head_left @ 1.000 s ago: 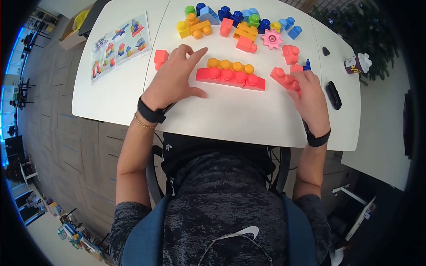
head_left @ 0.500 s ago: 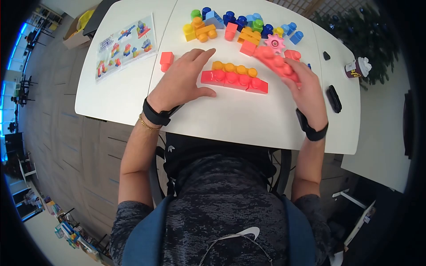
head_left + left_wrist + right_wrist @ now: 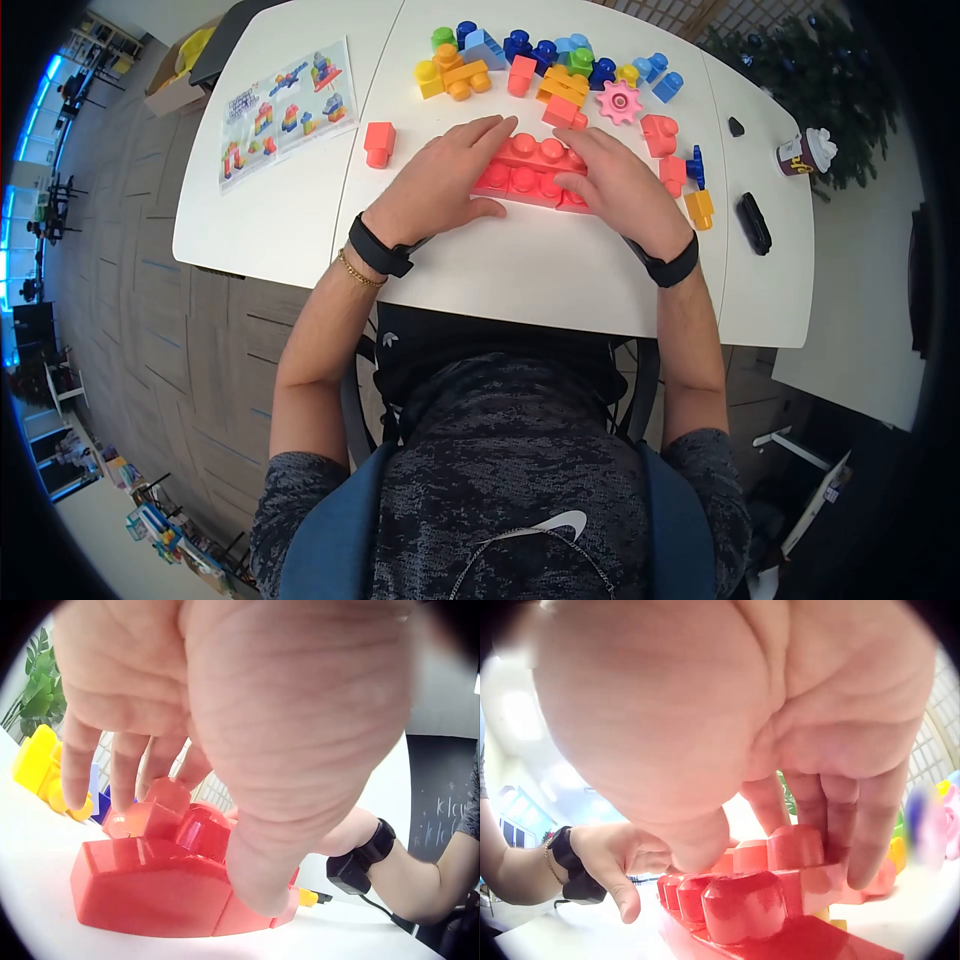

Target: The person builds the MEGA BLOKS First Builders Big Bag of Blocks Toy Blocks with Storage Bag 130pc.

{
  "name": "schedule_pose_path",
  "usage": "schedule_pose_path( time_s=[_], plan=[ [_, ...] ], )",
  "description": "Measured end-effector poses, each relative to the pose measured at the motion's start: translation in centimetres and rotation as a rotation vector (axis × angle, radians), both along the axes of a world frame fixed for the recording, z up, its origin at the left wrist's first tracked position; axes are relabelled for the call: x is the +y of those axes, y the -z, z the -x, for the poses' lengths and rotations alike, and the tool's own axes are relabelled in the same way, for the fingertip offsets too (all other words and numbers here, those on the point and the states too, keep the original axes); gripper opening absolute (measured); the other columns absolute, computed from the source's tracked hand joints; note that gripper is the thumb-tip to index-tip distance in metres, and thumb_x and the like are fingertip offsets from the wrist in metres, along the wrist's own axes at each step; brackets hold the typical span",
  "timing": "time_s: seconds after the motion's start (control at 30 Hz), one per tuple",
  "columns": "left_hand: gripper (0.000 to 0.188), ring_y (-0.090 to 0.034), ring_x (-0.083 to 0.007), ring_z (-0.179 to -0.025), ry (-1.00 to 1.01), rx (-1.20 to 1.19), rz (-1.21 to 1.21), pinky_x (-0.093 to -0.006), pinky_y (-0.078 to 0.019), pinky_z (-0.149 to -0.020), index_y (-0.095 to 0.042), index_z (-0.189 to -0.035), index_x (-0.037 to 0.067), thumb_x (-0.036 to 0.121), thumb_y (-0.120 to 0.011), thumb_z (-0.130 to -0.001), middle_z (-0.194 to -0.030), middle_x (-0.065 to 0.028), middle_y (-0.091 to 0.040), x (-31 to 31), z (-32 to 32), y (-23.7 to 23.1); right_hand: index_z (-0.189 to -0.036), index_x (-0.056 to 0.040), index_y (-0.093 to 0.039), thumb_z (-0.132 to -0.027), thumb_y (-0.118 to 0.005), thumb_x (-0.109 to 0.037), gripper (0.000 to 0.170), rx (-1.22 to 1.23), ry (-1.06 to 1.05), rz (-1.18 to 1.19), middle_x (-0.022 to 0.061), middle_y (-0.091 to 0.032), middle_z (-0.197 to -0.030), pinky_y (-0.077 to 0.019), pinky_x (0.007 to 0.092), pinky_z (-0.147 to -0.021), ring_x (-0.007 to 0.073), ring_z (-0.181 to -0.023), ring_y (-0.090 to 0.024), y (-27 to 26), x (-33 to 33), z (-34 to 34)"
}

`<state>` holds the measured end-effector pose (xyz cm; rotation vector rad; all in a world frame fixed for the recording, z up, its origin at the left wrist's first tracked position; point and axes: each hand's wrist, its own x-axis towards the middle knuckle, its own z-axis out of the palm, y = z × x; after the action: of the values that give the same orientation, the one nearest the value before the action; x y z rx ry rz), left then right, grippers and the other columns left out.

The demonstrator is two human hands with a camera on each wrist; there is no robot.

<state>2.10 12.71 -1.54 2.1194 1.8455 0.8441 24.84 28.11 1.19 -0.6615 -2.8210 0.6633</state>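
A row of red sloped bricks (image 3: 523,184) with round studs lies on the table before the person. Along its far side, over where the orange studs showed, sits a long coral brick (image 3: 551,152). My right hand (image 3: 635,190) grips this coral brick at its right part, thumb on the near side and fingers behind, as the coral studs (image 3: 795,847) in the right wrist view show. At the row's left end my left hand (image 3: 437,175) is spread, its thumb in front and fingers reaching past the back. The orange bricks beneath are mostly hidden.
Several coloured bricks (image 3: 465,78) and a pink gear (image 3: 619,102) stand along the back. A lone coral brick (image 3: 380,145) is at left, near a picture sheet (image 3: 290,112). Rightward are an orange brick (image 3: 699,209), a black case (image 3: 753,224) and a cup (image 3: 803,152).
The right hand has carried the long coral brick from the right side to the left, onto the back of the red row. The left hand has shifted slightly right.
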Motion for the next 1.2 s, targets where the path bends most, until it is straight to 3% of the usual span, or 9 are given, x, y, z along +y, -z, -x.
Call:
schedule_pose_path(
  time_s=[0.13,0.27,0.47,0.63,0.73,0.87,1.07,1.13,1.2],
  plan=[
    [0.095,-0.060,-0.0417,-0.135,0.012,0.052,-0.064,-0.0455,-0.0526,-0.112,-0.049,-0.154,0.000,0.019,-0.096,-0.074,-0.152,-0.0233,-0.058,0.3,-0.3,0.1,-0.149,-0.0019,-0.056,-0.091,-0.085,-0.030,0.070,0.058,-0.037,-0.018,0.0194,-0.065,-0.136,-0.0572,0.0442,-0.101,0.0366,-0.123,-0.066,1.0,-0.4,-0.7],
    [0.097,-0.058,-0.0416,-0.138,0.007,0.045,-0.031,-0.0448,-0.0518,-0.115,-0.049,-0.158,0.004,0.018,-0.096,-0.076,-0.156,-0.0214,-0.056,0.4,-0.3,-0.2,-0.152,-0.0020,-0.053,-0.086,-0.089,-0.034,0.082,0.071,-0.054,-0.032,0.0194,-0.062,-0.143,-0.0560,0.0439,-0.105,0.0368,-0.129,-0.063,1.2,-0.5,-0.9],
    [0.090,-0.061,-0.0408,-0.135,0.024,0.059,-0.053,-0.0444,-0.0539,-0.111,-0.053,-0.154,0.003,0.020,-0.095,-0.077,-0.153,-0.0218,-0.058,0.8,-0.4,0.6,-0.147,-0.0022,-0.054,-0.083,-0.092,-0.032,0.080,0.120,-0.051,-0.031,0.0194,-0.063,-0.137,-0.0570,0.0439,-0.102,0.0377,-0.126,-0.064,1.4,-0.8,-0.9],
    [0.079,-0.067,-0.0422,-0.115,0.050,0.027,0.069,-0.0468,-0.0570,-0.095,-0.056,-0.135,0.003,0.024,-0.098,-0.072,-0.129,-0.0188,-0.064,2.0,-0.3,1.0,-0.132,-0.0014,-0.056,-0.077,-0.095,-0.037,0.077,0.090,-0.025,0.008,0.0185,-0.063,-0.125,-0.0578,0.0454,-0.095,0.0384,-0.118,-0.066,2.0,-0.8,-0.1],
    [0.077,-0.067,-0.0419,-0.108,0.045,0.058,0.060,-0.0471,-0.0569,-0.091,-0.054,-0.129,0.004,0.028,-0.099,-0.071,-0.122,-0.0179,-0.063,2.4,-0.4,1.5,-0.126,-0.0009,-0.056,-0.074,-0.097,-0.042,0.077,0.093,-0.036,-0.032,0.0185,-0.063,-0.120,-0.0577,0.0461,-0.091,0.0384,-0.113,-0.067,2.1,-0.6,0.3],
    [0.079,-0.068,-0.0407,-0.108,0.029,0.130,0.061,-0.0471,-0.0567,-0.092,-0.054,-0.131,0.003,0.031,-0.098,-0.071,-0.124,-0.0178,-0.063,2.4,-0.7,1.4,-0.121,0.0001,-0.056,-0.072,-0.098,-0.048,0.081,0.067,-0.035,-0.080,0.0185,-0.065,-0.113,-0.0572,0.0460,-0.088,0.0377,-0.108,-0.067,2.6,-0.5,0.6],
    [0.084,-0.068,-0.0384,-0.117,0.023,0.248,0.015,-0.0457,-0.0565,-0.099,-0.052,-0.137,0.002,0.039,-0.095,-0.075,-0.139,-0.0201,-0.063,2.5,-1.0,1.5,-0.114,-0.0004,-0.056,-0.071,-0.097,-0.051,0.078,0.055,-0.033,-0.140,0.0184,-0.066,-0.110,-0.0572,0.0464,-0.089,0.0378,-0.107,-0.067,3.0,-0.8,0.9],
    [0.076,-0.071,-0.0307,-0.110,0.001,0.284,-0.135,-0.0416,-0.0584,-0.091,-0.057,-0.123,0.003,0.044,-0.096,-0.072,-0.116,-0.0131,-0.065,2.5,-1.1,2.1,-0.113,-0.0005,-0.056,-0.072,-0.097,-0.051,0.077,0.036,-0.034,-0.151,0.0181,-0.066,-0.109,-0.0572,0.0465,-0.090,0.0376,-0.107,-0.067,2.9,-1.0,0.9],
    [0.075,-0.071,-0.0304,-0.110,-0.005,0.284,-0.151,-0.0414,-0.0587,-0.091,-0.057,-0.123,0.003,0.045,-0.095,-0.072,-0.116,-0.0131,-0.066,2.4,-1.3,2.5,-0.112,-0.0007,-0.056,-0.072,-0.096,-0.051,0.076,0.015,-0.033,-0.161,0.0178,-0.066,-0.109,-0.0571,0.0466,-0.090,0.0374,-0.107,-0.067,3.1,-1.2,0.9]
  ],
)
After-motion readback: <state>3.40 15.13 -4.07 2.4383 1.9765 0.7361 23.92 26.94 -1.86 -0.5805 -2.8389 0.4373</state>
